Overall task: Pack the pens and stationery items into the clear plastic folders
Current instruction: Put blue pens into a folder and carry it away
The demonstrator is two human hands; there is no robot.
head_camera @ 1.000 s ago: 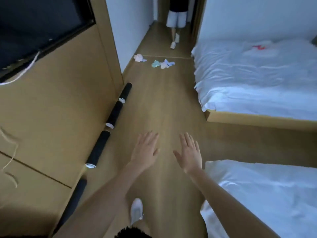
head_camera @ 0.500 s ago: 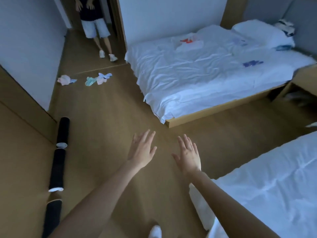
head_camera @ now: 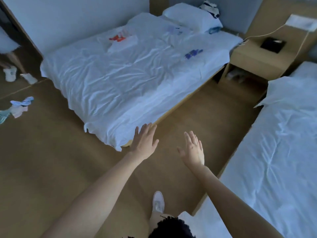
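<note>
1. Reaching out over the wooden floor (head_camera: 51, 169), the left hand (head_camera: 144, 143) and right hand (head_camera: 193, 150) are both spreading straight fingers and holding nothing.
2. Lying far from both hands on the far bed (head_camera: 120, 86), a red cluster of stationery (head_camera: 117, 38) is resting against a pale flat sheet (head_camera: 123, 44); whether that sheet is a clear folder is too blurred to tell.
3. Sitting nearer the nightstand side, a blue cluster (head_camera: 193, 53) is showing only as a smear of colour, so single pens are not separable.
4. Fading into the sheet near the pillow (head_camera: 190, 16), a pale lilac patch (head_camera: 175, 29) is too faint to identify.
5. Lying beside the pillow, a small blue object (head_camera: 214, 30) is partly tucked under its edge.
6. Running off the right border, the near bed (head_camera: 274, 160) is being cut off.
7. Standing at the left edge, another person's feet (head_camera: 18, 75) are blurred, and crumpled coloured scraps (head_camera: 17, 107) are partly cropped.
8. Sitting on the nightstand (head_camera: 253, 55), a dark box (head_camera: 272, 44) is unclear.
</note>
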